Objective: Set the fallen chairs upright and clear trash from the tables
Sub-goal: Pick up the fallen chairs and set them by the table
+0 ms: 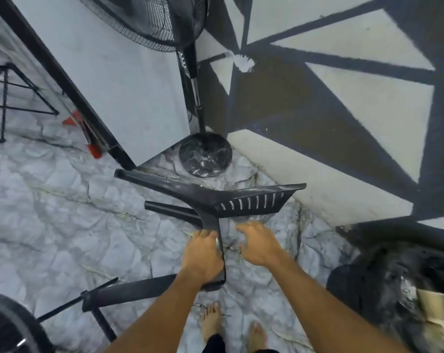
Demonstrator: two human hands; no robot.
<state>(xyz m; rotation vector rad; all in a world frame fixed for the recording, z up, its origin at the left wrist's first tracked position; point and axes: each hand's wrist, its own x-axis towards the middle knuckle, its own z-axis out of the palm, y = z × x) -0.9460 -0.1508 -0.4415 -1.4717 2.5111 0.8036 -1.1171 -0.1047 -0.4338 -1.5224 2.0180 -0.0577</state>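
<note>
Over marbled floor, left hand (201,256) clasps unbranded black chair (216,202).

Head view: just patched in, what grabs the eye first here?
A black plastic chair lies tipped on the stone floor at centre, the left hand gripping its edge and the right hand open beside it. Behind stands a pedestal fan against a wall with bold black-and-white triangles.

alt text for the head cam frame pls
A person's left hand grips the edge of a fallen black plastic chair lying on a marbled floor, while the open right hand reaches toward it. A standing fan stands behind by a black-and-white patterned wall.
</note>
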